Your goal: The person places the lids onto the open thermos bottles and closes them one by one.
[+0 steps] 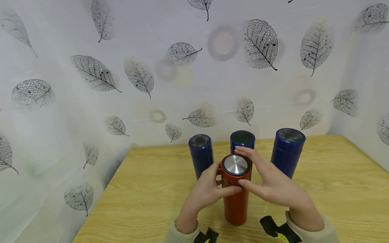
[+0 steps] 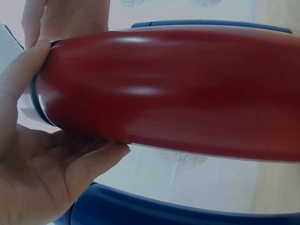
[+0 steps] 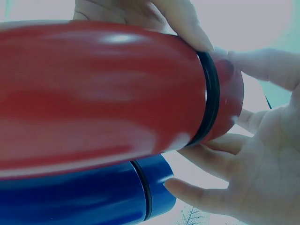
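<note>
A red thermos [image 1: 236, 206] stands upright on the table in the head view, under a lid [image 1: 236, 165] with a shiny silver top. My left hand [image 1: 206, 186] grips its upper part from the left, thumb across the front. From the right, my right hand [image 1: 271, 184] holds the lid between thumb and fingers. In the right wrist view a black ring [image 3: 209, 96] shows between lid and body, with the right hand [image 3: 262, 159] around the lid end. The left wrist view has the left hand [image 2: 42, 173] around the body near that ring.
Behind the red thermos stand three blue thermoses: one at left [image 1: 201, 157], one in the middle [image 1: 242, 138], partly hidden, and one at right [image 1: 287, 152]. The wood-grain table [image 1: 146, 202] meets a leaf-patterned curtain [image 1: 197, 84] at the back.
</note>
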{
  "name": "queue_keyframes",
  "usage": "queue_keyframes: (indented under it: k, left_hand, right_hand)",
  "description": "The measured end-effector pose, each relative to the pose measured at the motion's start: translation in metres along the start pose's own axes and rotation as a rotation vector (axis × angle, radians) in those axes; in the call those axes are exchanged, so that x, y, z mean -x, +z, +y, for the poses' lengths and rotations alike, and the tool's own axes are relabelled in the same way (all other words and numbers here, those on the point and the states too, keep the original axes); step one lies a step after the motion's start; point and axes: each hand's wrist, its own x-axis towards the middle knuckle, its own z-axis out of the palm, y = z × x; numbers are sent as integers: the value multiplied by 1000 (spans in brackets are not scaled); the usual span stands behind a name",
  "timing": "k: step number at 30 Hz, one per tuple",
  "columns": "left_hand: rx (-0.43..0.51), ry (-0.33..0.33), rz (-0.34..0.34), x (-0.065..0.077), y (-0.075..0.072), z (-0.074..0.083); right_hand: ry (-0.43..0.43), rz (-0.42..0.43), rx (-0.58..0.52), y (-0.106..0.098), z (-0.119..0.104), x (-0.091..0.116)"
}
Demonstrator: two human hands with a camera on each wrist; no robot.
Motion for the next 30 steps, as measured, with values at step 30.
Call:
queue_keyframes:
  k: [30]
  left_hand:
    - [-36, 40, 11, 0, 0, -1]
  right_hand:
    - [126, 110, 104, 17, -4, -6]
